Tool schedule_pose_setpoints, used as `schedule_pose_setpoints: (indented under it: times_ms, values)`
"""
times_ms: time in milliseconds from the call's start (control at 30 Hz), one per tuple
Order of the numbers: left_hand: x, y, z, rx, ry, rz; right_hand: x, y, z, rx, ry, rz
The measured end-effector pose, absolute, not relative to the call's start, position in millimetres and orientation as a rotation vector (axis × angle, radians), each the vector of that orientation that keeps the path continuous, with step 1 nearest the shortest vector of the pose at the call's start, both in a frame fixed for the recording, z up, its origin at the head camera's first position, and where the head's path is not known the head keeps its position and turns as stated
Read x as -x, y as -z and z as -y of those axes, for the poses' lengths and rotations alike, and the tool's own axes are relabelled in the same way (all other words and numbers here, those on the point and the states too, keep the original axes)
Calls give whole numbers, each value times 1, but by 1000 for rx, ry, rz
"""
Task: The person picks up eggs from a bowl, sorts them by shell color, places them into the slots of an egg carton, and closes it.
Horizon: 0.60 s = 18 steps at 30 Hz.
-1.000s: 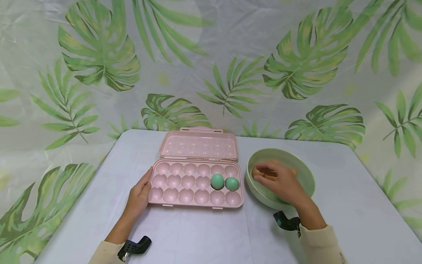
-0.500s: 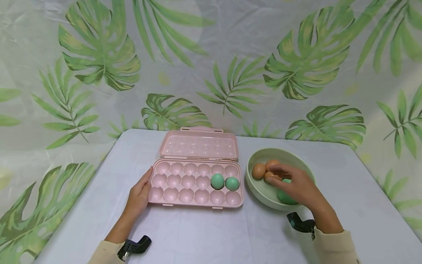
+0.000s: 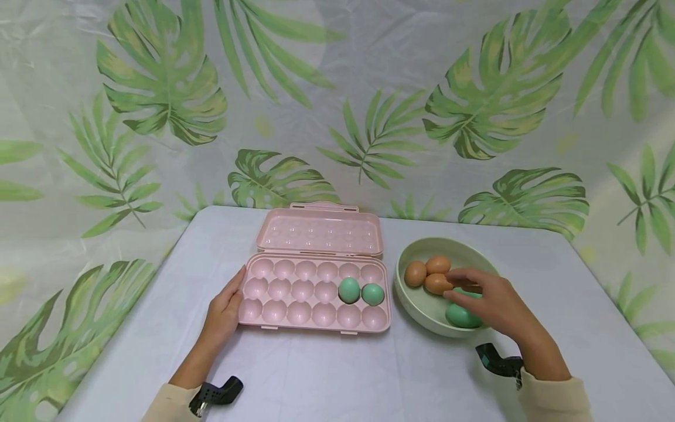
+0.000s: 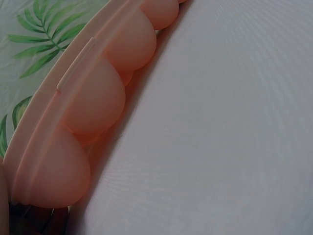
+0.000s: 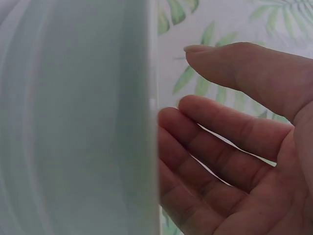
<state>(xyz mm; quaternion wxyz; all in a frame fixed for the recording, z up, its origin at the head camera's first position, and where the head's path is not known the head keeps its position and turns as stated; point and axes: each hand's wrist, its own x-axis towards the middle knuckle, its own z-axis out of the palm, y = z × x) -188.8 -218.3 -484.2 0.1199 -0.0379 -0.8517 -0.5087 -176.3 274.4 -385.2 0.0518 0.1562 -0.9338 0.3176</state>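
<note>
Creased leafy backdrop (image 3: 390, 64) hangs behind dimpled tray (image 3: 302, 291) and round bowl (image 3: 428, 305)

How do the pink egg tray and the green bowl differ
The pink egg tray is rectangular with rows of cups; the green bowl is round with one hollow. The tray holds two green eggs; the bowl holds three brown eggs and green contents. Both are open and contain eggs.

Egg box (image 3: 302, 291) pink; teal-green eggs (image 3: 349, 290) within. Bowl (image 3: 422, 302) pale green; brown eggs (image 3: 437, 283), green egg (image 3: 462, 316) inside. Table covering (image 3: 337, 375) looks white to me. Backdrop cloth (image 3: 379, 53) whitish, printed green leaves (image 3: 167, 70), yellowish blotches (image 3: 263, 125). Sleeves (image 3: 555, 400) cream.
</note>
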Motion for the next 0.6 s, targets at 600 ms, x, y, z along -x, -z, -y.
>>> schedule_pose_setpoints:
  times_ms: [600]
  values:
    - [189, 486, 219, 132, 1513, 2477, 175, 382, -296, -437, -1018, 3001]
